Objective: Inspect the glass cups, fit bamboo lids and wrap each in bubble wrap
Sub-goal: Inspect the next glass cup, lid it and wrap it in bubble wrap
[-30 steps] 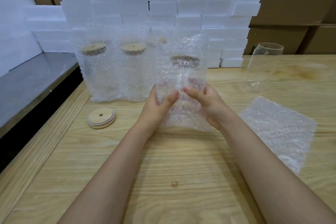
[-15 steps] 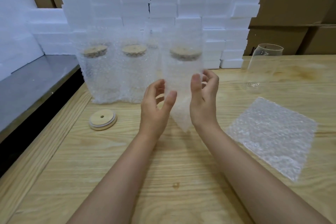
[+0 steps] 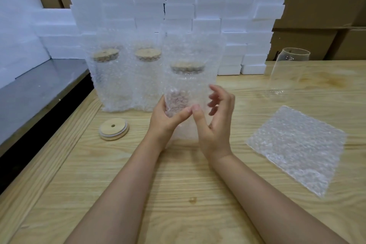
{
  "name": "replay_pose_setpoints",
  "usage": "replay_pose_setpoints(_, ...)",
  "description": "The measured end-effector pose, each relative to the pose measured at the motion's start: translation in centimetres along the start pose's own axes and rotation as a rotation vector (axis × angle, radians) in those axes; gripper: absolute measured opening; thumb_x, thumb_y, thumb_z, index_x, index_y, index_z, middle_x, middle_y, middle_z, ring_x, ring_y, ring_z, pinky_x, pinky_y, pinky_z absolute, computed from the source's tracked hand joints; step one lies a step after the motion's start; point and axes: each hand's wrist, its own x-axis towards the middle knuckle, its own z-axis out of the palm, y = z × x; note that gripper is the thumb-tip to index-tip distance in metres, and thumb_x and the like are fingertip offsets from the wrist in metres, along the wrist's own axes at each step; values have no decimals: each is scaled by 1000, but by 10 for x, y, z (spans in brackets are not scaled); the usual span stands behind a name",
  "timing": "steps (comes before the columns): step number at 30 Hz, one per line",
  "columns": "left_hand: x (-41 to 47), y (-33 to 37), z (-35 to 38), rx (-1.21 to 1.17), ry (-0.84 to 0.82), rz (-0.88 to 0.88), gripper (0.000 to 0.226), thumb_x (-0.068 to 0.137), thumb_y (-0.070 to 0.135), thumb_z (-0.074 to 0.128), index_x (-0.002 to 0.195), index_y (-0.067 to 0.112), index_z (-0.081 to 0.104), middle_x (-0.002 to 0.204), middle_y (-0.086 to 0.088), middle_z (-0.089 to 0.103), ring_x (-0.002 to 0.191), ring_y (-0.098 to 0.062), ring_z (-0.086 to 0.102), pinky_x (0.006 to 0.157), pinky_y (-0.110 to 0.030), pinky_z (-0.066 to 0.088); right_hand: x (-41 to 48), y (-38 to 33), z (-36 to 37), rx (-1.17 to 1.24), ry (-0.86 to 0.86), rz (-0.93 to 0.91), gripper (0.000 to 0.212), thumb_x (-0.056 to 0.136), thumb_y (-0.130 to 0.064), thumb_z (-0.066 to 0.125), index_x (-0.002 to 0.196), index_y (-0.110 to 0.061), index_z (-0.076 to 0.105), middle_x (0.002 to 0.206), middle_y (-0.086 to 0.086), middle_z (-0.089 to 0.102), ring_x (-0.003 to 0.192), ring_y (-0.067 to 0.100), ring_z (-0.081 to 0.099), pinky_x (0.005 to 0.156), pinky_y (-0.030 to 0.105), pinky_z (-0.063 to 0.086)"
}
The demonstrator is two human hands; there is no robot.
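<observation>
**Closing the bubble wrap round the cup in hand**

The left hand (image 3: 165, 120) grips the cup (image 3: 188, 89) low on its body. The thumb is in front and the fingers are curled behind, showing through the bubble wrap (image 3: 190, 49) that stands up around it. The cup is over the middle of the table (image 3: 178, 194), with its bamboo lid (image 3: 187, 67) fitted. Whether its base rests on the wood is hidden by the wrap.

The right hand (image 3: 214, 125) is just beside the cup, its fingers (image 3: 217, 91) spread and loose, holding nothing. Blur hides whether its thumb touches the wrap.

The step looks like drawing the free edge closed. To do it well:

- **Grip:** the left hand should hold the glass body, not the lid, firmly enough that the smooth glass cannot slide inside the plastic.
- **Closing:** the right hand should lay flat on the loose edge, pull it snug across the front and overlap it.
- **Ends:** tuck the surplus in above the lid and under the base.
- **Angle:** an upright cup is less likely to shed its lid.

The two wrapped cups (image 3: 126, 77) near the far left corner suggest where this one goes. A bare cup (image 3: 287, 73), a flat sheet (image 3: 295, 148) by the right edge and a spare lid (image 3: 113, 129) by the left edge are not yet used.
</observation>
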Motion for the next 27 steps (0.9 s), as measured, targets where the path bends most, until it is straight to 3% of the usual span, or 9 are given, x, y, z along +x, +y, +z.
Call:
replay_pose_setpoints(2,-1,2,1,-52,-26,-10,63,57,34,81,112,12,61,108,-13,69,107,-35,65,98,-52,49,3,5,-5,75,-40,201,71,75,-50,61,135,-32,27,126,-3,35,118,14,40,100,26,36)
replay_pose_setpoints(4,-2,3,1,-92,-66,-18,68,57,30,79,117,5,58,111,-19,67,109,-37,63,96,-50,49,8,10,-10,299,-187,410,93,67,-50,69,143,-28,21,141,3,36,132,18,38,108,33,33)
replay_pose_setpoints(7,-3,1,-4,-66,-136,-18,64,54,29,76,112,6,61,101,-9,73,99,-24,69,80,-30,55,14,21,-22,479,-453,469,83,68,-30,76,138,-7,38,131,12,58,123,24,56,103,39,44)
replay_pose_setpoints(11,-4,-2,-10,-75,-232,-47,38,54,26,75,92,25,71,85,4,75,83,-12,72,65,-19,54,17,28,-28,352,-594,462,76,68,-14,82,132,-15,42,123,-2,64,117,13,60,92,25,50)
replay_pose_setpoints(15,1,-6,-14,-10,-177,-8,45,57,31,74,99,17,65,91,3,74,90,-12,70,74,-23,53,15,30,-20,229,-523,418,74,66,-25,85,126,-26,41,115,-13,66,110,5,63,88,21,51)
replay_pose_setpoints(17,2,-8,-11,107,-104,23,66,61,36,74,120,11,59,113,-3,69,111,-16,62,92,-33,49,16,33,-14,136,-417,431,85,59,-37,86,128,-26,37,116,-12,64,109,2,61,94,27,51)
replay_pose_setpoints(19,2,-11,-8,250,41,18,80,64,46,73,135,17,48,124,1,62,121,-10,55,100,-30,44,21,40,-8,55,-332,436,92,59,-36,86,133,-22,32,123,-9,59,113,4,59,100,32,48)
replay_pose_setpoints(23,2,-13,-7,413,329,88,41,82,54,57,115,30,54,93,16,65,92,11,58,72,-5,41,33,54,14,-58,-237,416,96,66,-29,85,140,-18,25,133,0,51,123,13,51,106,38,42)
replay_pose_setpoints(27,4,-16,-7,454,391,142,9,93,36,59,99,29,60,77,8,67,72,-1,61,62,-11,43,42,64,48,-172,-169,416,106,70,-34,82,149,-16,14,148,4,33,136,19,33,106,26,30)
